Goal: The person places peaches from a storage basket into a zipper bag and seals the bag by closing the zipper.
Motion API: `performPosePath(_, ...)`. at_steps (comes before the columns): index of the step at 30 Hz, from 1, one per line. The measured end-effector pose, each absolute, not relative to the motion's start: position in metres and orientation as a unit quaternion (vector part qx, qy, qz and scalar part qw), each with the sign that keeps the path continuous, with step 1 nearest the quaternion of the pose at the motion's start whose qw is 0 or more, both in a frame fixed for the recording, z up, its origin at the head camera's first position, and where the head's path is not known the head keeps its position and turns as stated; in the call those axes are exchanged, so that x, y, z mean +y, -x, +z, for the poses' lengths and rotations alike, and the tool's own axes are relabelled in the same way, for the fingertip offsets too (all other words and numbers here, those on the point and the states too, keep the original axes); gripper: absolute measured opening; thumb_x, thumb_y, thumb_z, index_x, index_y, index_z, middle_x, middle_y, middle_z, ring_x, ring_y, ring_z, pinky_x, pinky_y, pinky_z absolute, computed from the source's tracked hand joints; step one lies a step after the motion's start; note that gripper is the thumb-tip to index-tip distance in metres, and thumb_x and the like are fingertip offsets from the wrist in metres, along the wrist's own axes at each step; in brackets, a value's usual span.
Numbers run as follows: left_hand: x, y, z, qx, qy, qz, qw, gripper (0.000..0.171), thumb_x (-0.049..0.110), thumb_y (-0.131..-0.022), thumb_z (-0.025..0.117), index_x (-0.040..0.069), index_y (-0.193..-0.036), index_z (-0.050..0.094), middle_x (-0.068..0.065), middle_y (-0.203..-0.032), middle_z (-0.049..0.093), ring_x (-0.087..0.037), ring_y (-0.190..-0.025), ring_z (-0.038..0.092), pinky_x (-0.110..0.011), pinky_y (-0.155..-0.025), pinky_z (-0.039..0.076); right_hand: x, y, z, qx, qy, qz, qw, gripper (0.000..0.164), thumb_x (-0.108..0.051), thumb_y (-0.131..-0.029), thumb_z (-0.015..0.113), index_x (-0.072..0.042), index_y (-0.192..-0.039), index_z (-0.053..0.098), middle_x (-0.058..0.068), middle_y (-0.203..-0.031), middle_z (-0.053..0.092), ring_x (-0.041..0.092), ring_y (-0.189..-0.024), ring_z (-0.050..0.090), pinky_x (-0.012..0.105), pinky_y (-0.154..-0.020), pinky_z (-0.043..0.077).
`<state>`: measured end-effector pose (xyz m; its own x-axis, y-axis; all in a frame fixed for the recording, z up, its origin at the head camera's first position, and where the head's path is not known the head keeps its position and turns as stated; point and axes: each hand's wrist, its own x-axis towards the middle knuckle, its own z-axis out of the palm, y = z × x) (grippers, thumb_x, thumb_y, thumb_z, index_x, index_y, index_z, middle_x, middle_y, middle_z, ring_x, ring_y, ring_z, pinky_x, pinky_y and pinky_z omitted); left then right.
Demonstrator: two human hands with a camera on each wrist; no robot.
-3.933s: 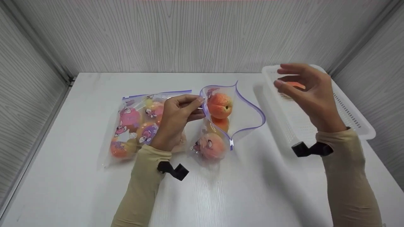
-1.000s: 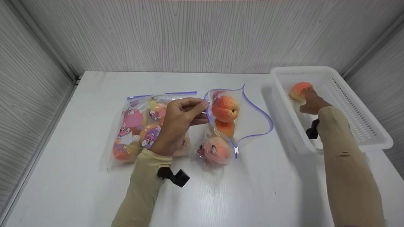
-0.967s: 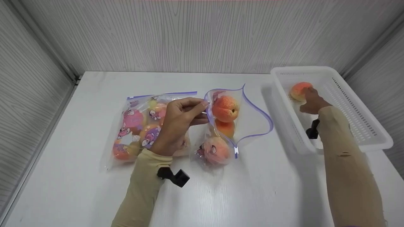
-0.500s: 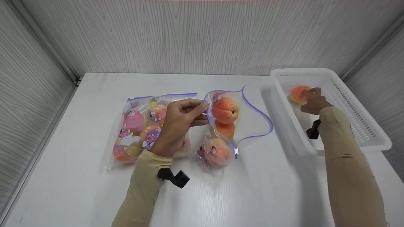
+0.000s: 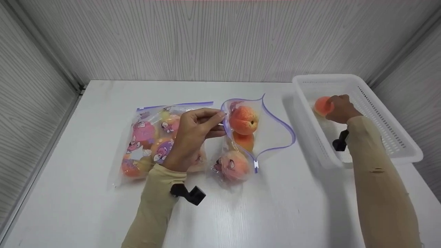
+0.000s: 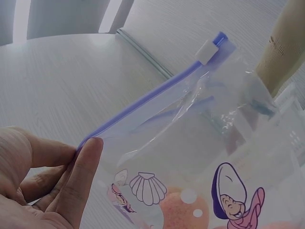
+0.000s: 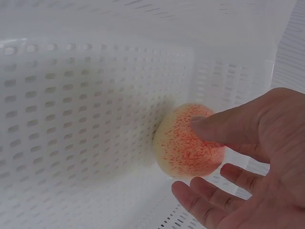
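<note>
My left hand point(image 5: 200, 132) pinches the purple-edged mouth of a clear zip bag point(image 5: 275, 129) between thumb and fingers. The bag's mouth gapes, with a white slider at its near end. Inside are peaches point(image 5: 244, 120), one uppermost at the opening and others below. In the left wrist view, the fingers hold the purple zip strip point(image 6: 138, 106). Down in the white basket, my right hand point(image 5: 341, 109) grips a red-and-yellow peach point(image 5: 323, 106). The right wrist view has the thumb lying across that peach point(image 7: 183, 148), the other fingers curled around its near side.
A second zip bag point(image 5: 143, 132), filled with several peaches and printed with cartoons, lies left of my left hand, partly behind it. The perforated white basket point(image 5: 396, 151) stands at the table's right side. Wood-grain panels point(image 5: 193, 41) enclose the table point(image 5: 220, 213).
My right hand has gone from over the basket's near side down to the peach. During the last second the peach has turned, with more red showing. My left hand keeps its pinch.
</note>
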<state>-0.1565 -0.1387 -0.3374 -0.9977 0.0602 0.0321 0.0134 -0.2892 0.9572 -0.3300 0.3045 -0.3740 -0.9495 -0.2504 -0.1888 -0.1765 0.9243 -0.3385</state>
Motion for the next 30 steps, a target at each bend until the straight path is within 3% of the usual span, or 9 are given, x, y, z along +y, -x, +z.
performPosePath(4, -0.138, 0.156, -0.337, 0.594, -0.029, 0.804, 0.012, 0.018, 0.009, -0.096, 0.070, -0.005, -0.108, 0.072, -0.020, -0.098, 0.071, -0.025, -0.078, 0.073, -0.041, -0.083, 0.062, 0.303, 0.330, -0.373, 0.974, 0.134, -0.152, 0.099, 0.041, -0.001, -0.083, 0.059, 0.023, -0.115, 0.048, 0.044, -0.117, 0.051, 0.059, -0.113, 0.048, 0.067, -0.100, 0.039)
performPosePath(9, -0.138, 0.156, -0.338, 0.594, -0.027, 0.804, 0.014, 0.018, 0.009, -0.096, 0.070, -0.005, -0.108, 0.072, -0.021, -0.099, 0.071, -0.027, -0.080, 0.074, -0.042, -0.083, 0.061, 0.305, 0.327, -0.372, 0.977, 0.104, -0.157, 0.103, 0.042, -0.006, -0.087, 0.057, 0.019, -0.121, 0.049, 0.043, -0.120, 0.047, 0.058, -0.113, 0.043, 0.068, -0.096, 0.038)
performPosePath(15, -0.139, 0.156, -0.338, 0.598, -0.032, 0.801, 0.015, 0.019, 0.010, -0.097, 0.070, -0.005, -0.109, 0.072, -0.021, -0.101, 0.071, -0.027, -0.082, 0.074, -0.041, -0.083, 0.061, 0.309, 0.322, -0.373, 0.977, 0.114, -0.162, 0.074, 0.033, -0.006, -0.086, 0.055, 0.016, -0.110, 0.056, 0.040, -0.109, 0.052, 0.051, -0.101, 0.041, 0.064, -0.086, 0.040)
performPosePath(22, -0.140, 0.156, -0.337, 0.601, -0.036, 0.798, 0.013, 0.019, 0.009, -0.097, 0.070, -0.005, -0.109, 0.072, -0.021, -0.100, 0.071, -0.026, -0.079, 0.074, -0.041, -0.083, 0.061, 0.308, 0.315, -0.365, 0.972, 0.075, -0.197, 0.102, 0.038, -0.007, -0.092, 0.054, 0.018, -0.120, 0.051, 0.041, -0.125, 0.047, 0.055, -0.118, 0.044, 0.067, -0.095, 0.040)
performPosePath(25, -0.140, 0.156, -0.336, 0.603, -0.033, 0.797, 0.014, 0.019, 0.010, -0.097, 0.070, -0.004, -0.109, 0.072, -0.021, -0.101, 0.071, -0.027, -0.081, 0.074, -0.041, -0.083, 0.061, 0.307, 0.313, -0.365, 0.972, 0.068, -0.200, 0.105, 0.037, -0.009, -0.093, 0.055, 0.015, -0.120, 0.049, 0.039, -0.123, 0.048, 0.053, -0.112, 0.047, 0.065, -0.091, 0.042)
performPosePath(30, -0.141, 0.155, -0.336, 0.607, -0.025, 0.794, 0.016, 0.021, 0.012, -0.097, 0.070, -0.003, -0.110, 0.072, -0.021, -0.102, 0.071, -0.029, -0.084, 0.074, -0.041, -0.084, 0.061, 0.310, 0.313, -0.367, 0.973, 0.079, -0.186, 0.113, 0.056, -0.011, -0.090, 0.063, 0.016, -0.134, 0.042, 0.043, -0.123, 0.047, 0.054, -0.112, 0.048, 0.066, -0.094, 0.042)
